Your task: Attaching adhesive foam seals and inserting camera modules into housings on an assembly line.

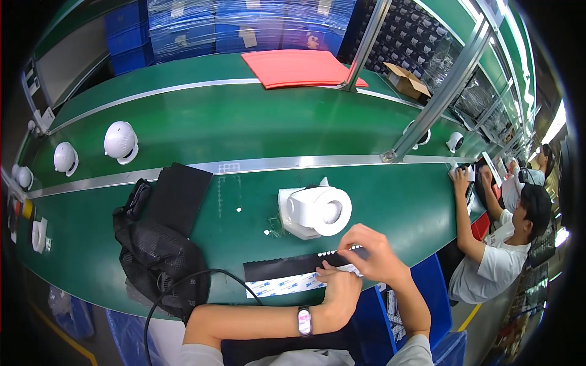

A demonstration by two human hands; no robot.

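A long sheet of adhesive pads (278, 269), black along its far side with a white, blue-printed backing nearest me, lies at the front edge of the bench. My left hand (340, 291) rests on it, fingers apart and pressing it down. Just above the sheet's right end, my right hand (373, 253) is closed in a pinch; what sits between its fingertips is too small to make out. Small white tabs line the sheet's far edge near that hand. Beyond both hands stands a white camera-like device (314, 210) with a round ring facing right.
A black mesh bag (162, 259) with a cable and a black panel (180, 198) lie left. White rounded devices (121, 141) stand on the far green strip, behind a metal rail. Blue bins (430, 293) sit below the right edge. A co-worker (500, 250) works at right.
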